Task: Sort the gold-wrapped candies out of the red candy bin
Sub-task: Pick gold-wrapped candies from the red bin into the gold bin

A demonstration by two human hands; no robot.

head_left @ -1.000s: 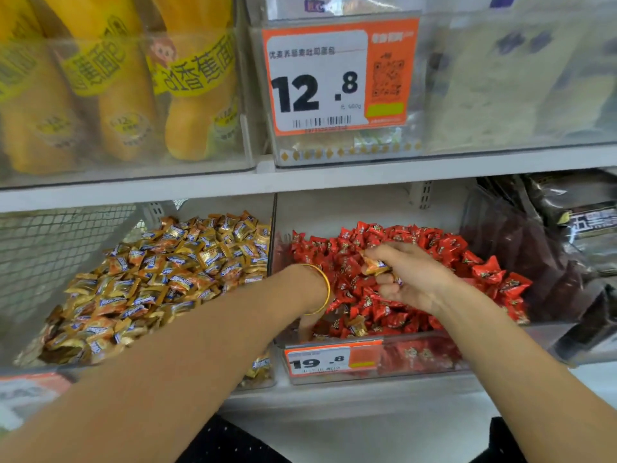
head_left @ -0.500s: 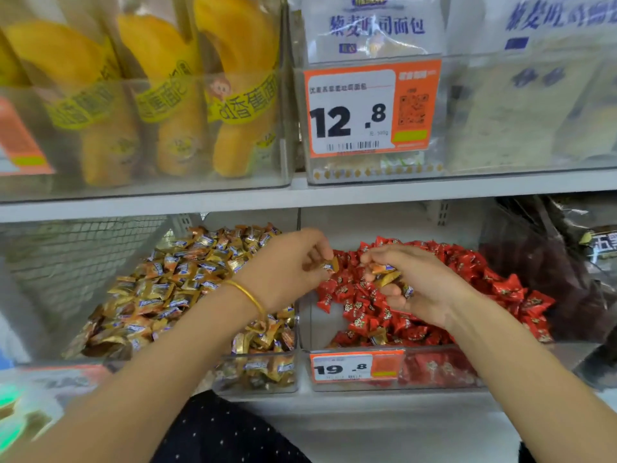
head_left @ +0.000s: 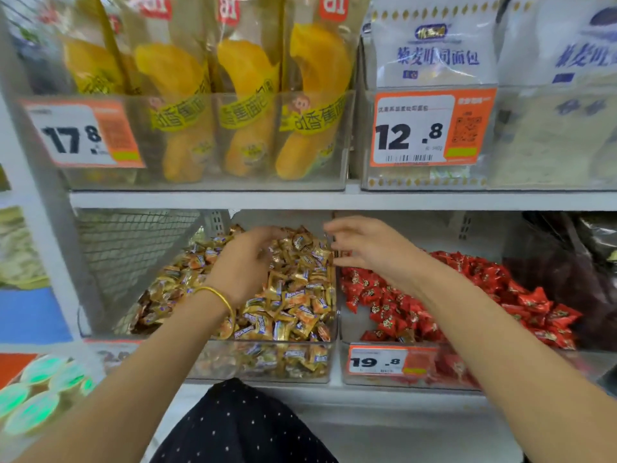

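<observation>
Shop: shelf bins of wrapped sweets, orange price tags [head_left: 430, 128], packaged bread [head_left: 437, 48].

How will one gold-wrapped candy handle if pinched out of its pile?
Probably light: the gold-wrapped candies are small, heaped by the dozen. Likely slippery, since the wrappers look glossy. Wrapper ends should crumple, and loose neighbours may slide.

A single head-worn view looks forward and slightly down, close to the lower shelf [head_left: 334, 401], upper shelf [head_left: 213, 199] at mid-frame.
</observation>
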